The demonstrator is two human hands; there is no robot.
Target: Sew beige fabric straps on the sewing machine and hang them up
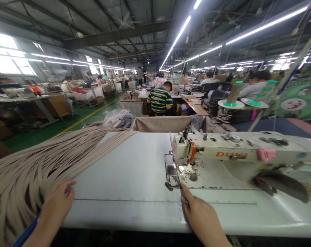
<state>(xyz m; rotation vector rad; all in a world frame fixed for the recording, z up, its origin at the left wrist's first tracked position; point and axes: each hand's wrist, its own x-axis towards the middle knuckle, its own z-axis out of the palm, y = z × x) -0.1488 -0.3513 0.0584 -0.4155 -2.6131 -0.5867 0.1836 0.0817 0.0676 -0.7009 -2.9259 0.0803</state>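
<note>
My right hand (198, 211) is closed on a narrow beige fabric strap (179, 175) at the front of the sewing machine (212, 151). The strap runs back from my fingers past the needle area and shows again as a thin end behind the machine head. My left hand (58, 198) is at the left of the white table (134, 164), beside a large heap of long beige straps (39, 161). Its fingers are loosely bent, with a gap between thumb and forefinger, and I see nothing held there. A ruler scale (124, 201) is marked along the table's front.
Behind the table stands a beige cloth-lined bin (163, 123). Two thread cones (234, 94) rise behind the machine, with a green fan (296, 101) at right. A person in a striped shirt (159, 100) sits ahead. A green aisle (93, 116) runs at left.
</note>
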